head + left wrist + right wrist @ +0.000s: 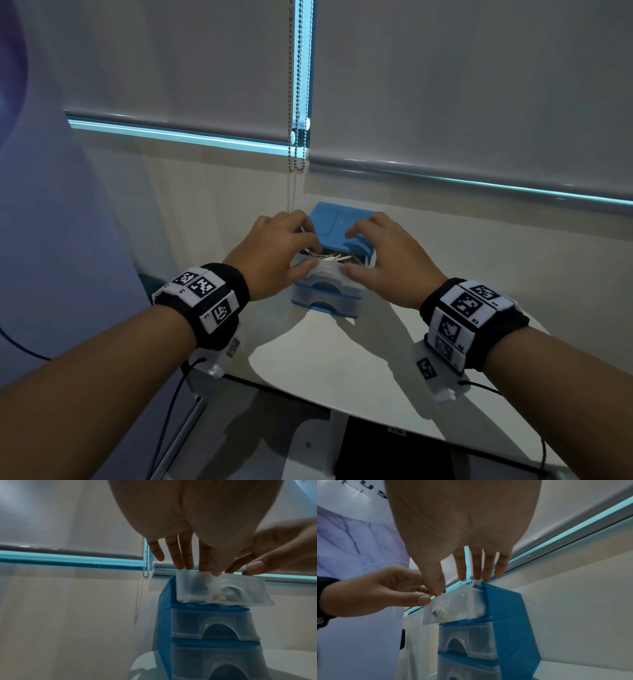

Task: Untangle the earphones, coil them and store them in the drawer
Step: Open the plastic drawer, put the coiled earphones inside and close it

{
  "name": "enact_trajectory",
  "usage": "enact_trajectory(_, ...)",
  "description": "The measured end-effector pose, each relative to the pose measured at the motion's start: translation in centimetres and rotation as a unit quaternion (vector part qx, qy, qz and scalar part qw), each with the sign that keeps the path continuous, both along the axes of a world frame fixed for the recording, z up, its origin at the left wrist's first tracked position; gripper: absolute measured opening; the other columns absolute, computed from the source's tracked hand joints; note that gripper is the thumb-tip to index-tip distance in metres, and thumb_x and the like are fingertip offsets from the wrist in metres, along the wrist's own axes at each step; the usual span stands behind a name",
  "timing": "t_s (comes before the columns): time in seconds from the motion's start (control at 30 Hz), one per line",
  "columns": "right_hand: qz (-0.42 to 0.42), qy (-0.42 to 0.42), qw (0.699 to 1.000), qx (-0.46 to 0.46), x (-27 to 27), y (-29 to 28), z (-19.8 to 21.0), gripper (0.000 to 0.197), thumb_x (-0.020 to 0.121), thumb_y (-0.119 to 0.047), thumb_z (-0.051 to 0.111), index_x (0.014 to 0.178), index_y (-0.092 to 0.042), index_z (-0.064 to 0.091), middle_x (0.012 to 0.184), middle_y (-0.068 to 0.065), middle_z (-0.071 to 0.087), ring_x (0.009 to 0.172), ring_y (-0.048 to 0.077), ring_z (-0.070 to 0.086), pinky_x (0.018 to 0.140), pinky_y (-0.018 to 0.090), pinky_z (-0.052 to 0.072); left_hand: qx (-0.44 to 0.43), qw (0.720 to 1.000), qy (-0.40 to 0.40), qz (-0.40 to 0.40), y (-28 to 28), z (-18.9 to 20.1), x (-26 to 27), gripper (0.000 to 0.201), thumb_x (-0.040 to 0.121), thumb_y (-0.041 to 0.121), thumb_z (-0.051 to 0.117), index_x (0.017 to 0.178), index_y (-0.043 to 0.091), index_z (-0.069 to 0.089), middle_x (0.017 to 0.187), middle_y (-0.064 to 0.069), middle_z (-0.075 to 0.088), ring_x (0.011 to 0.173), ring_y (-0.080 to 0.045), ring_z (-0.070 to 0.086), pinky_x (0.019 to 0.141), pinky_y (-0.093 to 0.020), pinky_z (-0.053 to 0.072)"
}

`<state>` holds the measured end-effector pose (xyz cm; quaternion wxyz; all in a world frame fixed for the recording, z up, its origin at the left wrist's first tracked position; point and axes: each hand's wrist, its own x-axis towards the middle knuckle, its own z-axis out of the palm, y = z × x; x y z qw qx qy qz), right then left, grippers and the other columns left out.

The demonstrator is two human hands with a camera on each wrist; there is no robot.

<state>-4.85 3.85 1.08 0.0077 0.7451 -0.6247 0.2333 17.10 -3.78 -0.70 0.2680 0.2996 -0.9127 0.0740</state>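
Observation:
A small blue drawer unit (329, 224) stands on the white table (342, 356). Its translucent top drawer (325, 275) is pulled out, and the white earphones (330, 258) lie inside it. My left hand (308, 253) reaches over the drawer's opening, fingers down on the earphones and thumb at the front rim. My right hand (356, 251) lays its fingers on the unit's top, with the thumb against the drawer's front. In the left wrist view an earbud (220, 598) shows through the top drawer (223, 588). In the right wrist view both thumbs meet at the top drawer (457, 604).
Two lower drawers (323, 303) of the unit are shut. A bead chain (296, 137) hangs from the roller blinds just behind the unit. The wall stands close behind. The table's near edge (308, 394) runs below my wrists, with a dark object (394, 455) underneath.

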Motion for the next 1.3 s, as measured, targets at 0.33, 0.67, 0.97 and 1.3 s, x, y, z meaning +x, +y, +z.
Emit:
enact_trajectory(0.33,-0.030,0.005,0.993,0.114,-0.9,-1.5,-0.6,0.081,0.093,-0.052,0.060,0.160,-0.021,0.026,0.169,0.003,0.019,0.153,0.021,0.021,0.121,0.036,0.020,0.225,0.973,0.058,0.006,-1.7,-1.4,-1.2,0.065,0.094,0.032,0.065,0.153,0.023,0.040,0.159,0.002,0.033,0.142,-0.014,0.036,0.112,-0.023,0.026)
enact_trajectory(0.67,-0.035,-0.032,0.997,0.057,-1.4,-2.1,-1.3,0.067,0.094,-0.039,0.065,0.153,-0.020,0.043,0.161,0.003,0.038,0.148,0.021,0.035,0.119,0.033,0.025,0.211,0.965,0.152,-0.015,-3.1,-2.5,-1.2,0.040,0.097,0.027,0.063,0.137,0.028,0.059,0.138,0.010,0.052,0.122,-0.007,0.051,0.103,-0.033,0.045)
enact_trajectory(0.97,-0.056,-0.048,0.997,0.016,-1.2,-2.6,-2.0,0.058,0.089,-0.035,0.067,0.144,-0.021,0.055,0.147,-0.003,0.056,0.134,0.021,0.049,0.110,0.034,0.037,0.184,0.971,0.151,-0.002,-3.4,-2.7,-1.5,0.040,0.091,0.026,0.072,0.129,0.029,0.061,0.126,0.010,0.055,0.113,-0.011,0.056,0.096,-0.038,0.052)
enact_trajectory(1.3,-0.060,-0.068,0.996,0.014,-0.9,-2.1,-1.8,0.056,0.089,-0.033,0.069,0.143,-0.019,0.057,0.145,0.000,0.059,0.134,0.020,0.051,0.110,0.031,0.037,0.168,0.975,0.142,0.035,-2.1,-2.1,-2.2,0.037,0.092,0.023,0.070,0.128,0.025,0.062,0.128,0.005,0.058,0.114,-0.018,0.058,0.095,-0.034,0.047)
